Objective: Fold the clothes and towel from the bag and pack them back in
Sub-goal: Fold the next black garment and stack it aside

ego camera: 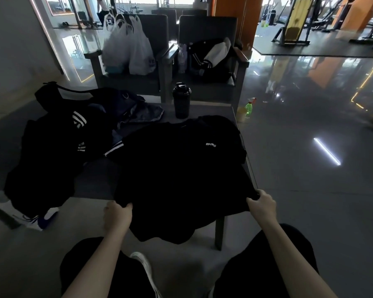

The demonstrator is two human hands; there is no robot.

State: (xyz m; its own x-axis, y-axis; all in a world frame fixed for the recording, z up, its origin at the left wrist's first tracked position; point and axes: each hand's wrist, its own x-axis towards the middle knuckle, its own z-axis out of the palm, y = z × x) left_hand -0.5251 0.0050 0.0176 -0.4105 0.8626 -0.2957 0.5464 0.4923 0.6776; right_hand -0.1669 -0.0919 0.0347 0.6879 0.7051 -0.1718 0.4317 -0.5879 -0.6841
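Head camera, looking down on a black T-shirt (181, 168) laid logo-up across the near right part of the low table (95, 186), collar toward the far side, hem spilling over the near edge toward the knees. Spread flat like that, most likely, to give a smooth base for the first fold. Held at both lower sides and drawn outward: left hand (117, 214) with fingers curled round a bunch of cloth at the left edge, right hand (262, 201) with fingers and thumb closed on the right edge, close by the table's near corner. Both forearms reaching forward from the lap, wrists roughly level, knuckles up. Probably squaring the shirt before folding; no fold made yet, so far as visible.

Further left on the table, a heap of black clothing with white stripes (52, 147), by the look of it waiting its turn. Behind that, the dark bag (121, 104), slumped, too dim to tell whether open. Just beside the shirt's collar, upright, a black shaker bottle (181, 101). Past the table, two chairs (207, 26), with white plastic bags (125, 46) on the left one.
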